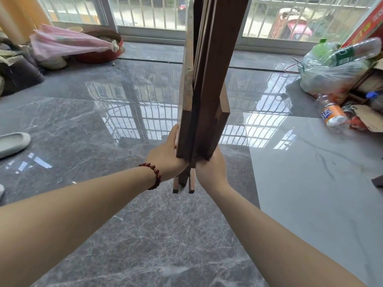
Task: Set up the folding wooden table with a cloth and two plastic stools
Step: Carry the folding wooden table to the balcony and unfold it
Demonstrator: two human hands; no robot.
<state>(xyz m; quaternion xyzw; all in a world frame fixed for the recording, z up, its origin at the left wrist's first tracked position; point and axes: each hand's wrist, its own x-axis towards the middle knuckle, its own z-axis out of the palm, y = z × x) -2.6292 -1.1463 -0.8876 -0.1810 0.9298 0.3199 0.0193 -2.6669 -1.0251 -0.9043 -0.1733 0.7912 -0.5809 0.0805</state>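
The folded wooden table stands upright and edge-on in the middle of the view, its dark brown boards running out of the top of the frame. Its thin leg ends hang just above the grey marble floor. My left hand, with a red bead bracelet on the wrist, grips the table's left side near the bottom. My right hand grips the right side at the same height. No cloth or plastic stools are in view.
A pink folded mesh cover lies over a red round tin at the back left. A plastic bag of bottles and loose bottles sit at the right. A grey slipper lies at the left edge. Barred windows run along the back.
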